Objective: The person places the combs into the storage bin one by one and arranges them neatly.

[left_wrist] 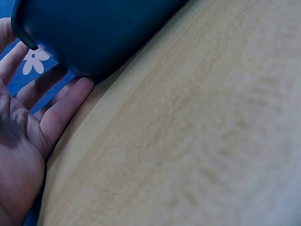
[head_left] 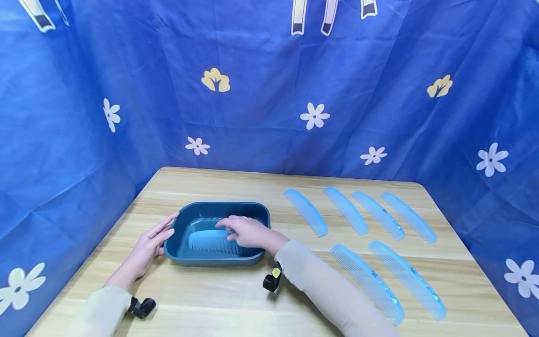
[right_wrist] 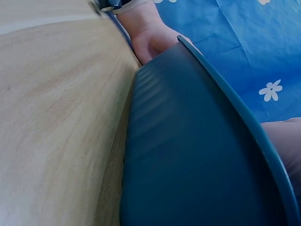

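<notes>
Blue cloth [head_left: 261, 126] printed with white and yellow flowers hangs behind and beside a pale wood-grain table [head_left: 202, 304]. Toward the table's left stands a dark teal basin [head_left: 210, 262], and a light blue comb [head_left: 204, 239] lies inside it, lengthwise, teeth toward the viewer. A person's right hand [head_left: 248, 231] reaches over the basin's right side, above the comb's right part. Its index finger points left along the comb's far edge; whether the fingers pinch the comb or merely hover, I cannot tell. The left hand [head_left: 147, 244], fingers spread and fairly straight, touches the basin's left end. Six similar combs [head_left: 346, 210] lie slanted to the right, four farther away, two nearer.
</notes>
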`<state>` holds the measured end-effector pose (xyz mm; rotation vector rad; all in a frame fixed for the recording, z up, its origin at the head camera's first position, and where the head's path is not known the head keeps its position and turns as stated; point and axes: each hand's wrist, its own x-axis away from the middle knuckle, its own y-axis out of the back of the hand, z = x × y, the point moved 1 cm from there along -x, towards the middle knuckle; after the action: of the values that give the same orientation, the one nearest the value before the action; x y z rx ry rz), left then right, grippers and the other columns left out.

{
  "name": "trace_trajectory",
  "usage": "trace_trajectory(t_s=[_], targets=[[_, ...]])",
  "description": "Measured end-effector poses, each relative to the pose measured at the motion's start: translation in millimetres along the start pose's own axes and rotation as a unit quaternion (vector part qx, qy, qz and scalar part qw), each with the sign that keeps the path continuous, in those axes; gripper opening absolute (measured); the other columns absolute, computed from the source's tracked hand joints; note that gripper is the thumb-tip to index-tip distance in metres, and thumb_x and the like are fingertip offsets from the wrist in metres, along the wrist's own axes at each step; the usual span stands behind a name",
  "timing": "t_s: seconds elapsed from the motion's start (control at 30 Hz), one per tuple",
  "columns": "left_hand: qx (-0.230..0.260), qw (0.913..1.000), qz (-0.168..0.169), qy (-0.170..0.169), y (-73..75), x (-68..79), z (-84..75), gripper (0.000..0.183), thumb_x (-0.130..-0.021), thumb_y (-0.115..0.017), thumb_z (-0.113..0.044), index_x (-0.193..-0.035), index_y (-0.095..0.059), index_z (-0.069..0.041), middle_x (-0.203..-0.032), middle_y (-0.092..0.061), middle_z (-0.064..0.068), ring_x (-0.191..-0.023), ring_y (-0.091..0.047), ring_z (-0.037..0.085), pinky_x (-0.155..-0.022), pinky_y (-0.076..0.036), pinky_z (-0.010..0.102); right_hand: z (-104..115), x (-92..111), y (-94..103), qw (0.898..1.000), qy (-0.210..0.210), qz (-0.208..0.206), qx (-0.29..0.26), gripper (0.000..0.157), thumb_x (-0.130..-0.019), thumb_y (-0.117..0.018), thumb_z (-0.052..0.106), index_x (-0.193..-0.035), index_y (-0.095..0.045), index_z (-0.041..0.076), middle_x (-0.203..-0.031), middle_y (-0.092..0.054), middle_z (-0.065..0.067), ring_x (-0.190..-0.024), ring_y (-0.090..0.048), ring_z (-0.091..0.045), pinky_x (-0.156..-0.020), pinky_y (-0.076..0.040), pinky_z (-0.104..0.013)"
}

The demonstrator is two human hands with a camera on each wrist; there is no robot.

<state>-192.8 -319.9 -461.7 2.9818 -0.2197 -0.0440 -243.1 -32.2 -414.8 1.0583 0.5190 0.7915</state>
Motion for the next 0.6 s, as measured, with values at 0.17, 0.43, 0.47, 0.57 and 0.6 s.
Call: trace_trajectory(t_s=[0.17, 0.43, 0.47, 0.57, 0.6], targets=[[0.003, 1.0000, -0.001, 0.000, 0.3, 0.1, -1.1, 0.052, -0.099, -0.045, -0.024, -0.148, -0.027, -0.020, -0.149, -0.016, 0.019, -0.103, -0.055, 0.000, -0.068, -0.053, 0.028, 0, 1, 3.0, 1.000, 0.009, -0.011, -0.006, 0.041, -0.091, -0.061, 0.022, -0.132, -0.052, 0.020, -0.101, -0.055, 0.007, -0.081, -0.051, -0.002, -0.067, -0.043, -0.017], [0.018, 0.9998, 0.002, -0.001, 0.0, 0.0, -1.4, 0.051, -0.099, -0.046, -0.023, -0.147, -0.029, -0.022, -0.149, -0.014, 0.022, -0.100, -0.059, 0.005, -0.070, -0.054, 0.031, -9, 8, 17.2, 0.996, 0.006, -0.071, -0.046, 0.041, -0.091, -0.061, 0.023, -0.131, -0.053, 0.016, -0.110, -0.056, -0.001, -0.088, -0.054, -0.004, -0.072, -0.045, -0.020], [0.016, 0.9999, 0.002, 0.000, -0.2, 0.2, -1.6, 0.051, -0.099, -0.045, -0.023, -0.147, -0.028, -0.022, -0.149, -0.012, 0.023, -0.101, -0.058, 0.004, -0.070, -0.053, 0.031, -10, 9, 18.3, 0.996, 0.006, -0.077, -0.050, 0.040, -0.091, -0.061, 0.023, -0.131, -0.053, 0.016, -0.110, -0.056, -0.002, -0.088, -0.054, -0.004, -0.073, -0.045, -0.020], [0.010, 0.9999, 0.004, 0.002, -0.7, 0.7, -2.0, 0.051, -0.099, -0.045, -0.024, -0.148, -0.027, -0.022, -0.149, -0.009, 0.025, -0.102, -0.057, 0.002, -0.071, -0.053, 0.031, -13, 12, 19.6, 0.994, 0.005, -0.091, -0.064, 0.039, -0.092, -0.060, 0.023, -0.130, -0.054, 0.015, -0.110, -0.056, -0.003, -0.088, -0.055, -0.005, -0.074, -0.045, -0.020], [0.010, 0.9999, 0.003, 0.002, -1.0, 0.7, -2.0, 0.051, -0.099, -0.045, -0.024, -0.148, -0.027, -0.022, -0.149, -0.009, 0.025, -0.102, -0.057, 0.002, -0.071, -0.053, 0.031, -15, 12, 19.6, 0.993, 0.005, -0.098, -0.066, 0.038, -0.092, -0.060, 0.022, -0.129, -0.054, 0.014, -0.110, -0.057, -0.003, -0.087, -0.055, -0.005, -0.074, -0.045, -0.019]])
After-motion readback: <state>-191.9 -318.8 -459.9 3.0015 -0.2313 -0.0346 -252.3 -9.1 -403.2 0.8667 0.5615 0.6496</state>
